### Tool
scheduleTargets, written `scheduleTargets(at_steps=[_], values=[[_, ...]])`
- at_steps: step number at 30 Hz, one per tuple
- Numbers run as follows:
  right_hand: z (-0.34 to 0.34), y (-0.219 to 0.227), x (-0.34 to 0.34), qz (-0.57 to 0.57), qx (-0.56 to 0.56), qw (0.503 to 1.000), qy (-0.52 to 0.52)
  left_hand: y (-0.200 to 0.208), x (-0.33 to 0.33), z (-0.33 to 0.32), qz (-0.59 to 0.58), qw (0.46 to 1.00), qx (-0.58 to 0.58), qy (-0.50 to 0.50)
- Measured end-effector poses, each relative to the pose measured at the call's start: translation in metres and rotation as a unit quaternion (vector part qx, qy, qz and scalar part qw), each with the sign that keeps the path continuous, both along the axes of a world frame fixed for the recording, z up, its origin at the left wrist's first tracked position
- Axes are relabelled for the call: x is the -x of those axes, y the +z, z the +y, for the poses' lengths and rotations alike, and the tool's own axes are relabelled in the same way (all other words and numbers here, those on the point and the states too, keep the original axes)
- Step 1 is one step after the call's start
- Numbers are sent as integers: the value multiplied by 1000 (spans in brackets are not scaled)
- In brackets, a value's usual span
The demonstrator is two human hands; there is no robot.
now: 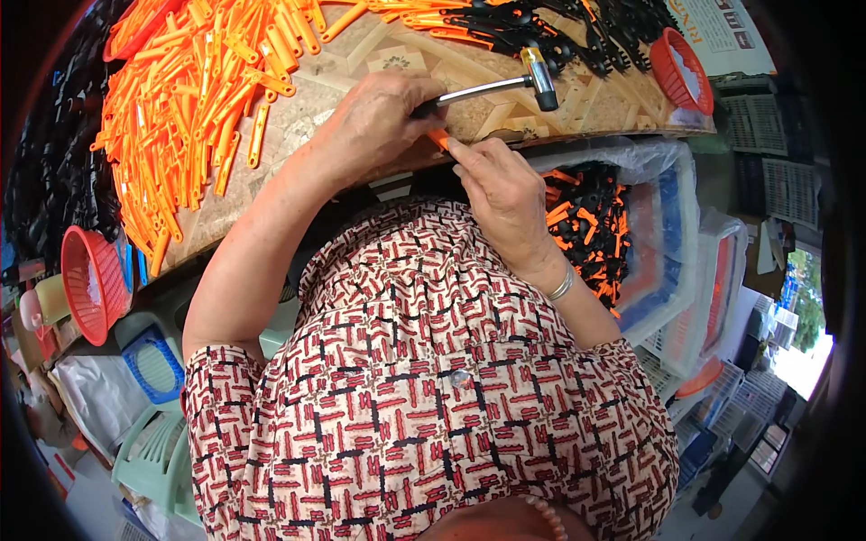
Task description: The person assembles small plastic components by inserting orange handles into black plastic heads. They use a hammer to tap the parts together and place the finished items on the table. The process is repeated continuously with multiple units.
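My left hand (374,122) is closed around the grip of a small hammer (539,77) with a shiny metal shaft; its head hovers just above the patterned wooden tabletop (361,63). At the table's near edge, my right hand (505,194) pinches a small orange plastic piece (439,140), right beside the left hand. A big heap of orange plastic strips (198,90) covers the table's left part. Black plastic parts (550,27) lie piled at the far side.
A plastic-lined clear bin (672,216) on the right holds several joined black-and-orange parts (586,225). One red basket (681,68) sits on the table's right corner, another red basket (90,279) low on the left. Stools and crates stand below.
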State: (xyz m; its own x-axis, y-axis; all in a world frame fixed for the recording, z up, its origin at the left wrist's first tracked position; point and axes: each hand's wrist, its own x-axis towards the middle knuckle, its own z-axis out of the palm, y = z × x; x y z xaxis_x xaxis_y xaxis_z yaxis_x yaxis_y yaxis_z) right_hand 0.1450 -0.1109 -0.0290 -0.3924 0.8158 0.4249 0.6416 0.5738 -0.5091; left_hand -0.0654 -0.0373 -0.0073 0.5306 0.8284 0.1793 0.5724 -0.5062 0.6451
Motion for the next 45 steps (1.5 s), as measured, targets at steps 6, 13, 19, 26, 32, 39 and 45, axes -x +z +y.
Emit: scheduleTargets(at_steps=[6, 13, 19, 26, 32, 39, 45], values=[[0, 4, 4, 1, 55, 999, 0, -4, 6, 4, 36, 996, -84, -12], [-10, 0, -9, 37, 62, 997, -28, 33, 19, -47, 14, 983, 26, 182], [-19, -7, -15, 19, 3, 999, -31, 19, 37, -109, 57, 991, -19, 123], [-12, -20, -6, 33, -21, 999, -34, 38, 30, -115, -18, 962, -157, 224], [-13, -12, -3, 34, -16, 999, -35, 22, 32, -132, 102, 970, -151, 163], [-2, -12, -22, 39, 11, 999, -10, 35, 63, -122, -148, 938, -85, 303], [38, 26, -176, -138, 373, 913, -89, 32, 107, -127, -307, 843, 71, 436]])
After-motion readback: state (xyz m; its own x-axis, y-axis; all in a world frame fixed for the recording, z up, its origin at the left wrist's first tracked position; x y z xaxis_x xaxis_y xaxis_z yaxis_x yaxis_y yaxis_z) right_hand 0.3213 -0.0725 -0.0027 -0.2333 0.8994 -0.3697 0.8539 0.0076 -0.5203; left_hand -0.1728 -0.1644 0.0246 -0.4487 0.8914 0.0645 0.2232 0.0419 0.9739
